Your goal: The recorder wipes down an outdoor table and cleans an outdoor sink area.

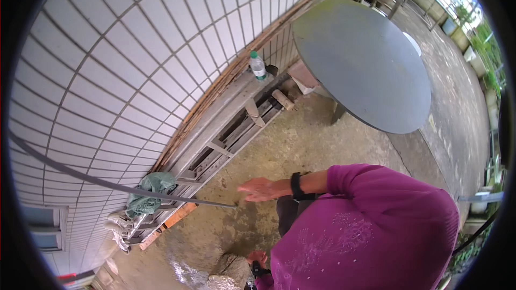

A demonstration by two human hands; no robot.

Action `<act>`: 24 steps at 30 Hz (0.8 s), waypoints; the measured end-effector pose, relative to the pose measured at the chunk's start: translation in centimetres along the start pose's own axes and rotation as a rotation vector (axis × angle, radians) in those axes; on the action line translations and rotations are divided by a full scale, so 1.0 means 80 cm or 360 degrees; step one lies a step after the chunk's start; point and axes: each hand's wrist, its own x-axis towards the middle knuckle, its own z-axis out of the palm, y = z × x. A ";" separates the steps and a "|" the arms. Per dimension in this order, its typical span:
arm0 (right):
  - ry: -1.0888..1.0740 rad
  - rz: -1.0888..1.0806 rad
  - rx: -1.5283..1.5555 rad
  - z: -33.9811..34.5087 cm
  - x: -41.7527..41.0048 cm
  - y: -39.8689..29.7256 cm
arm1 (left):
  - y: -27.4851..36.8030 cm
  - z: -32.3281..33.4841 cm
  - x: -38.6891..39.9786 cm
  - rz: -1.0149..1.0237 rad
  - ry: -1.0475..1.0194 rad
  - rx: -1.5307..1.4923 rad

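Observation:
My right hand (260, 189) is held out over the wet concrete floor, fingers spread and nothing visible in it; a black band circles its wrist. Just beyond its fingertips ends a long grey pole or pipe (121, 187), which slants in from the left rim. Lower down is my left hand (258, 257), with a black watch, partly hidden by my purple sleeve. It is close beside a rough, grey-beige lump (229, 270), stone or wet cloth; whether it touches is unclear. Whitish wet specks cover the front of my purple shirt (342, 237).
Along the white-tiled wall (161, 40) runs a ledge with a wooden ladder-like frame (219, 149). It bears a green-capped plastic bottle (258, 66), a green plastic bag (151, 193) and whitish gloves or rags (119, 227). A round grey table (363, 64) stands beyond. An orange brick (180, 215) lies below the frame.

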 end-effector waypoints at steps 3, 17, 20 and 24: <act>-0.0197 0.0214 -0.0124 -0.011 -0.114 0.079 | -0.004 -0.011 0.003 0.0056 -0.0458 0.0696; 0.0848 0.1700 -0.0039 -0.008 -0.649 0.126 | 0.173 0.264 -0.070 -0.0014 -0.1287 -0.0012; 0.1163 0.1967 0.0370 0.042 -0.702 0.104 | 0.192 0.354 -0.138 0.0492 -0.0602 0.0885; 0.1468 0.2309 0.0986 0.151 -0.741 0.074 | 0.240 0.390 -0.130 0.0517 -0.0790 0.1209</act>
